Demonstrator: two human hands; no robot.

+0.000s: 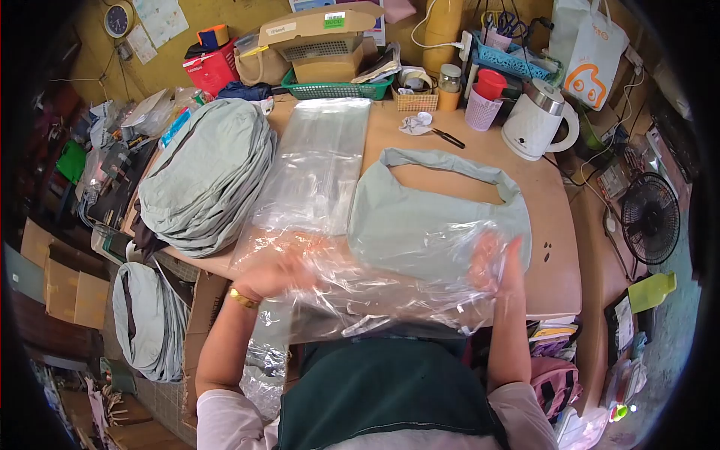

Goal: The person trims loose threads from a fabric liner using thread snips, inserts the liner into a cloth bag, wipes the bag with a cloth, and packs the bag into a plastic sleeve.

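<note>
A crinkled clear plastic bag (pixel 375 296) stretches between my two hands at the table's front edge. My left hand (pixel 281 270), with a gold bracelet at the wrist, is at the bag's left part; motion and glare smear its fingers. My right hand (pixel 495 262) is at or inside the bag's right end, its fingers apart behind the film. Just beyond, a pale grey-green shoulder bag (pixel 427 214) lies flat, its strap looped away from me and its lower part under the plastic. A stack of flat clear bags (pixel 319 150) lies left of it.
A tall pile of grey-green fabric bags (pixel 210 176) stands at the table's left. At the back are a green basket (pixel 337 90), scissors or a cutter (pixel 448 138), a pink cup (pixel 481 111) and a white kettle (pixel 534 124). A black fan (pixel 651 217) is at right.
</note>
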